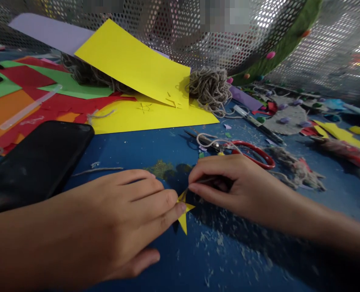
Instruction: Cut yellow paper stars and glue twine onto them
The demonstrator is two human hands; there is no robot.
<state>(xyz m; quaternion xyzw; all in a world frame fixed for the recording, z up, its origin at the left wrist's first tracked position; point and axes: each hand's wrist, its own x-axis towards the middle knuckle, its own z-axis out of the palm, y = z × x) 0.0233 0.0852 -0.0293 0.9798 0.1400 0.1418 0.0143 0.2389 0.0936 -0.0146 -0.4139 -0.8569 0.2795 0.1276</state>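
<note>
A small yellow paper star [183, 222] lies on the blue tabletop, partly covered by fingers. My left hand [131, 219] rests flat with its fingers stretched out, their tips pressing on the star and the thumb apart from it. At the star's upper point, my right hand [225, 178] pinches a thin strand of grey yarn [208, 179] between thumb and forefinger. Whether the yarn is fixed to the star cannot be made out. Red-handled scissors [260, 155] lie just beyond my right hand, with a loop of yarn across them.
A black phone [43, 158] lies to the left. Yellow paper sheets [137, 65] and a grey yarn ball [210, 89] sit behind. Coloured paper [34, 77] covers the back left. A marker [259, 125] and yarn scraps [301, 170] lie right. Perforated mesh [174, 32] stands at the back.
</note>
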